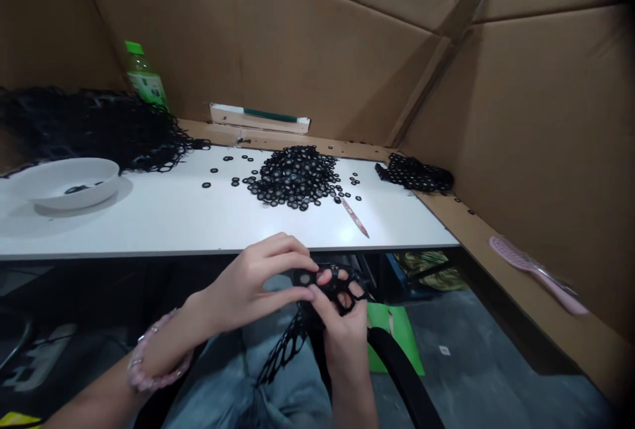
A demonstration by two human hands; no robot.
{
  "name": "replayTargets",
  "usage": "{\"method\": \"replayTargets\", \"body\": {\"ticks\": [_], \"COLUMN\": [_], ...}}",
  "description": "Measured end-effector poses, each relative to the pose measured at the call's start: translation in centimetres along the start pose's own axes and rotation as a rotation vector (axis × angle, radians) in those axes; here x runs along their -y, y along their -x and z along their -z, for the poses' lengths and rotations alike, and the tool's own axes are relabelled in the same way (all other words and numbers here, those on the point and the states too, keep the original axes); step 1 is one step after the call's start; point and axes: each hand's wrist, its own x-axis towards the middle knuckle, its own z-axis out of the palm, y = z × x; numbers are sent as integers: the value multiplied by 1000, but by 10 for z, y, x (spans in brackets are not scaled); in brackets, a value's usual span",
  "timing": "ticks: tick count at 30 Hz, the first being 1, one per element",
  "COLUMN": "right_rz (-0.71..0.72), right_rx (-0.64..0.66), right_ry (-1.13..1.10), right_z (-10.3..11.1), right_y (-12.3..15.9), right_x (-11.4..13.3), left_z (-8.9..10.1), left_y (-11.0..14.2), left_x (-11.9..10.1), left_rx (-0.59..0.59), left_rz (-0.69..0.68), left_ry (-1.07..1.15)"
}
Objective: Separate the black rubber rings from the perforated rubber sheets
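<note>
In front of the table's near edge, over my lap, both hands meet at a black perforated sheet full of round holes. My left hand, with a pink bead bracelet on its wrist, pinches the sheet's upper left edge between thumb and fingertips. My right hand grips the same piece from the right, its fingers behind it and showing through the holes. A loose tail of the sheet hangs down to the left. On the white table beyond lies a heap of small black rings.
A white bowl with some dark pieces stands at the left. Behind it are a tangled black mesh heap and a green-capped bottle. A pointed pinkish tool, bunched black mesh and a pink hairbrush lie rightward. Cardboard walls surround the table.
</note>
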Motion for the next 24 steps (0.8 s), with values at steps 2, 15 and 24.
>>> {"method": "replayTargets", "body": {"ticks": [2, 15, 24], "right_rz": [29, -13, -116], "right_rx": [13, -156, -316], "right_ry": [27, -41, -341], "right_z": [0, -18, -7], "right_y": [1, 9, -16], "right_x": [3, -9, 8], "left_z": [1, -8, 1], "left_y": [4, 22, 33], "left_x": [4, 0, 11], "left_rx": [-26, -221, 2], "left_rz": [-1, -237, -197], "left_ry": [-46, -421, -178]}}
